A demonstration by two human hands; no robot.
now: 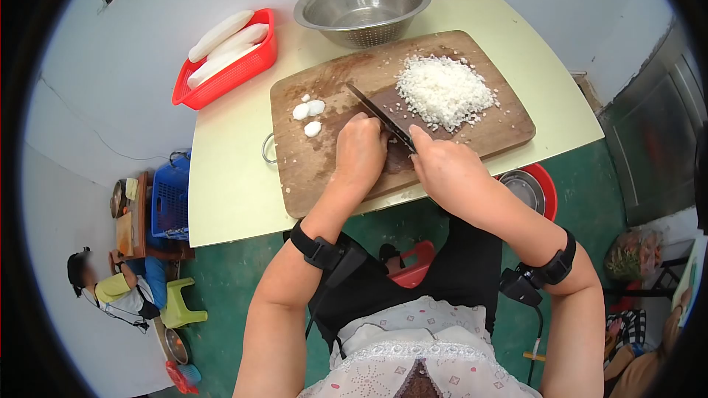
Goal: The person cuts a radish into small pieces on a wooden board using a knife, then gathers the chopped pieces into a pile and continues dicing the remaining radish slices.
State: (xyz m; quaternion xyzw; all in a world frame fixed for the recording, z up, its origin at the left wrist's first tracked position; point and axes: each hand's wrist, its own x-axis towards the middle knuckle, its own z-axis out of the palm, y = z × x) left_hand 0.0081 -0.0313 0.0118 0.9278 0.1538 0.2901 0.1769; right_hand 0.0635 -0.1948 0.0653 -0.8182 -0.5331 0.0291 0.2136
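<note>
My right hand (448, 168) is closed round the handle end of a kitchen knife (377, 113), whose dark blade slants up and left across the wooden cutting board (324, 169). Just left of the blade, my left hand (361, 149) rests on the board with its fingers curled in; whatever lies under them is hidden. A heap of finely diced white vegetable (445, 93) sits on the board to the right of the knife. On the left part of the board lie several small white rounded pieces (313, 128).
A perforated steel basin (361, 11) stands behind the board. Long peeled white vegetables (225, 33) fill a red plastic basket (269, 48) at the table's left. A red tub with a steel bowl (525, 190) is below the front right edge. Another person (122, 284) sits at far left.
</note>
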